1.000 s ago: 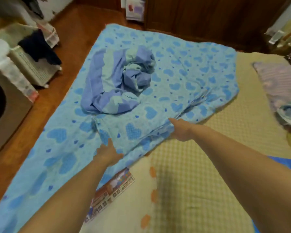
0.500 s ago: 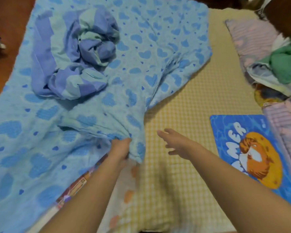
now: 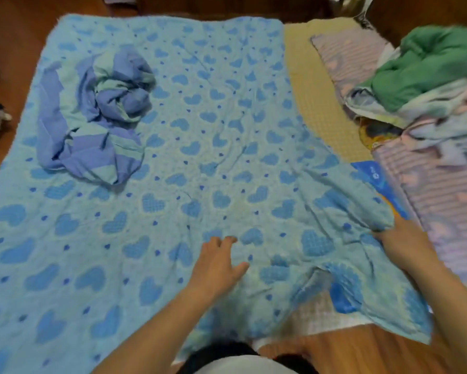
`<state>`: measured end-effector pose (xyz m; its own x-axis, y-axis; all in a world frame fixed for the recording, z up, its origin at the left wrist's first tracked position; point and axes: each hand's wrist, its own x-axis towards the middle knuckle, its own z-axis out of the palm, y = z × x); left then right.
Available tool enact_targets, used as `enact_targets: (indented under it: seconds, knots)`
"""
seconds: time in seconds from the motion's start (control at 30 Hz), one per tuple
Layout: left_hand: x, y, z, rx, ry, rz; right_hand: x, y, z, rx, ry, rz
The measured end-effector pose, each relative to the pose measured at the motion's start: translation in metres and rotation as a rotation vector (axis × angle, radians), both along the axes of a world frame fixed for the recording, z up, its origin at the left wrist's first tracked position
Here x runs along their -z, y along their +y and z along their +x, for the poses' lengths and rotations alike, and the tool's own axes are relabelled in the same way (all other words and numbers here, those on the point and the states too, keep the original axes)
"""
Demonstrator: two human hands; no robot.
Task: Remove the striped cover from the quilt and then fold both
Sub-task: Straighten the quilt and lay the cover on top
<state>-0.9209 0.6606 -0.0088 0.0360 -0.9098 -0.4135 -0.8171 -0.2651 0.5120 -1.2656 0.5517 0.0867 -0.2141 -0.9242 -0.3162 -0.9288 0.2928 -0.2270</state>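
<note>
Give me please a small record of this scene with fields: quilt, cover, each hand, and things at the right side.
quilt: heart-print quilt spread flat
cover: striped cover off, crumpled on the quilt's far left part
left hand: left hand flat on the quilt, fingers relaxed
right hand: right hand grips the quilt's right edge
right side: green cloth on a pile

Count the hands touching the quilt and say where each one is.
2. The left hand lies flat near the middle of the quilt's near edge; the right hand grips its right edge. None seems hidden.
</note>
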Motion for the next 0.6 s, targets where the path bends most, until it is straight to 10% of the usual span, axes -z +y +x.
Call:
enact_targets:
  seconds: [0.37,0.6]
  knots:
    - [0.113,0.098,-0.186,0.016,-0.093,0.646,0.167,0.036,-0.235,-0.048,0.186,0.303]
    - [0.138,0.145,-0.229,-0.010,-0.109,0.636,0.274,0.029,-0.303,0.053,0.156,0.316]
